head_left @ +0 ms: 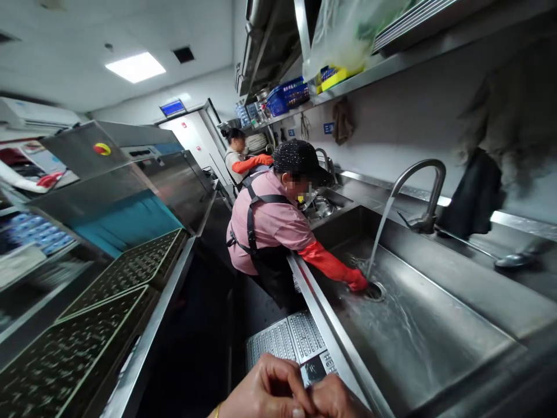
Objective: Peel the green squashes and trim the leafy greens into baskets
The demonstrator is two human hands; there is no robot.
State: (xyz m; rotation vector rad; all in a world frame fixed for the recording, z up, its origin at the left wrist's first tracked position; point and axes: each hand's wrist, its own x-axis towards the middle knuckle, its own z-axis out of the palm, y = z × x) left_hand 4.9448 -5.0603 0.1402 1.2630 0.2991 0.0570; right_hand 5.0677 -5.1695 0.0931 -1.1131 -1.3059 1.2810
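Observation:
My left hand (265, 388) and my right hand (336, 399) meet at the bottom of the head view, in front of the sink's front edge. The left fingers are curled and pressed against the right hand, which is bunched closed. Whatever lies between them, if anything, is hidden. To their right is the steel sink (461, 290), where water runs from a curved tap (439, 174). A co-worker's red rubber glove (335, 266) reaches down beside the sink drain (375, 291).
The co-worker in a pink shirt (265, 223) leans over the sink; another person (237, 159) stands farther back. Dark perforated racks (100, 331) line the left side. A ladle (516, 260) lies behind the sink. Metal floor grating (274, 339) shows below.

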